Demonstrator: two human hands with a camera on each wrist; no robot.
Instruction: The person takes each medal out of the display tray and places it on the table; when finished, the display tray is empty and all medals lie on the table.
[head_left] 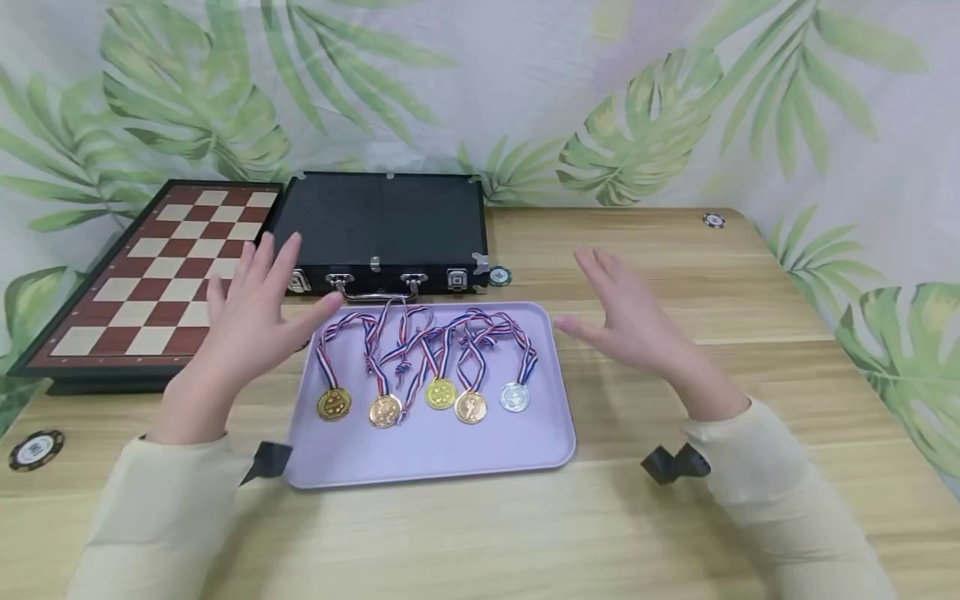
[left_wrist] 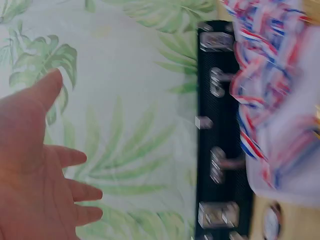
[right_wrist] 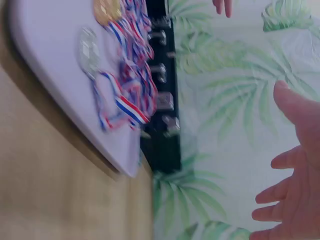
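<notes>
Metallic, plastic-looking, cloth and wood-grained surfaces
Between the left fingers [head_left: 262, 257] and right fingers [head_left: 595, 273]: glossy metallic medals [head_left: 471, 407], woven cloth ribbons [right_wrist: 132, 110], a smooth, matt, plastic-looking tray [head_left: 450, 454]. Beyond these fingers: a dull-surfaced case [head_left: 382, 217] with shiny metal latches [head_left: 457, 279]; a matt, cloth-like backdrop [head_left: 510, 100]. Below: a smooth, wood-grained table [head_left: 450, 542].

A light wooden table [head_left: 487, 542] is bordered at the back and both sides by a pale backdrop [head_left: 517, 92], which is printed with green leaves [head_left: 645, 125]. The grained surface is brightly lit, and soft shadows are cast across it.
</notes>
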